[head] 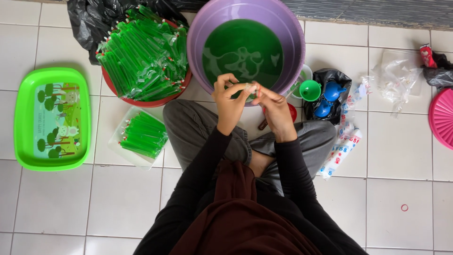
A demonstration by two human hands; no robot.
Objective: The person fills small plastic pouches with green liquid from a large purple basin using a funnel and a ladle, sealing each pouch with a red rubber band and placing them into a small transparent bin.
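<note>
- Round purple plastic basin (198, 42) of green liquid is sitting at top centre, just beyond both hands.
- Red bowl (141, 100) heaped with long sealed green tubes is lying upper left; bright green plastic tray (21, 118) is at far left.
- Small clear plastic tube end (250, 87) is being held at frame centre between the hands, its long axis hidden.
- Left hand (228, 101) is pinching it with curled fingers.
- Right hand (274, 111) is pinching the same tip, touching the left hand.

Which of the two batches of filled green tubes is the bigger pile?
The heap in the round red basin, stacked high beside the purple tub. The small white tray near the knee holds only a few.
</note>
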